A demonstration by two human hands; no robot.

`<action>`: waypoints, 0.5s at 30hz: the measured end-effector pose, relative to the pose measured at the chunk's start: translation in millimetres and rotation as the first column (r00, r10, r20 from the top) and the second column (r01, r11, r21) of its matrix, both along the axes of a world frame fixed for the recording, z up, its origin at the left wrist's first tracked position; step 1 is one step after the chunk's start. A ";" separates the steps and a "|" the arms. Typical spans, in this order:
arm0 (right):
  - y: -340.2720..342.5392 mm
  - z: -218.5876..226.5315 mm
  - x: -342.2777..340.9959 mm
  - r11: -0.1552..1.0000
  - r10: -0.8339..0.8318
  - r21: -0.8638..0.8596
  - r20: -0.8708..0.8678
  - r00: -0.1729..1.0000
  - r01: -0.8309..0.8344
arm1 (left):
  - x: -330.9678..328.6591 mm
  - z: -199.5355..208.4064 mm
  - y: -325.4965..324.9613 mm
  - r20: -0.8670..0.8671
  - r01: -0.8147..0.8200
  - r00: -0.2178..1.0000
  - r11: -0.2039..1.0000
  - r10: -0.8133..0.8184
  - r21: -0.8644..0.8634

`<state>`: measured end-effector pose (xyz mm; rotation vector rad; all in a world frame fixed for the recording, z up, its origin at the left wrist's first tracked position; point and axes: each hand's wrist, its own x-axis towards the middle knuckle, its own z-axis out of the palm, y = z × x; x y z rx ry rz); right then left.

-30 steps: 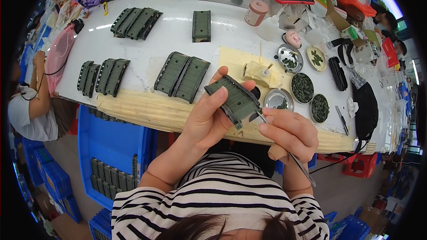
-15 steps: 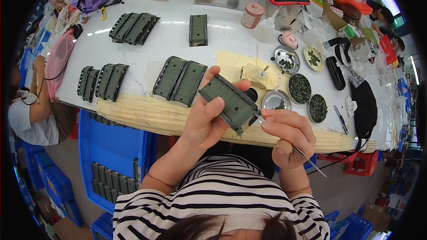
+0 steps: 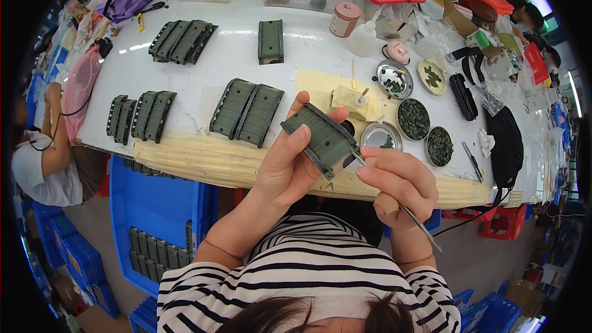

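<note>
My left hand [image 3: 288, 166] holds a dark green ribbed plastic part [image 3: 320, 139] up in front of me, thumb on its near face and fingers behind it. My right hand [image 3: 398, 182] grips thin metal tweezers [image 3: 401, 206], whose tip touches the lower right edge of the green part. Both hands hover just above the near edge of the white table [image 3: 234, 61].
More green parts lie in pairs on the table [image 3: 246, 111], [image 3: 140, 115], [image 3: 182, 41], and one alone [image 3: 271, 41]. Round tins of small dark pieces [image 3: 413, 119], [image 3: 439, 145] sit at right. A blue crate [image 3: 157, 209] holds more parts below. Another person [image 3: 43, 154] sits at left.
The green part has tilted and shifted slightly in my left hand. My right hand with the tweezers has moved a little closer to its edge.
</note>
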<state>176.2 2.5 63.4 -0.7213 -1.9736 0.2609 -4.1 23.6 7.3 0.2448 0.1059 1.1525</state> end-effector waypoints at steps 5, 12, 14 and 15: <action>2.6 -5.6 -0.6 0.999 -0.028 -0.020 -0.060 0.998 0.027 | 0.9 0.3 1.1 -0.080 -0.016 0.997 1.000 0.015 -0.017; 4.1 -8.0 -4.8 0.994 -0.080 -0.103 -0.352 0.933 0.046 | -7.3 -1.5 6.1 0.412 0.272 0.901 0.916 -0.136 -0.295; 3.0 -5.8 -3.9 0.995 -0.061 -0.094 -0.255 0.965 0.039 | -8.5 -2.5 7.8 0.517 0.347 0.840 0.897 -0.166 -0.275; 1.5 -4.2 -3.5 0.995 -0.053 -0.091 -0.206 0.977 0.035 | -8.4 -0.7 8.2 0.496 0.336 0.854 0.895 -0.157 -0.294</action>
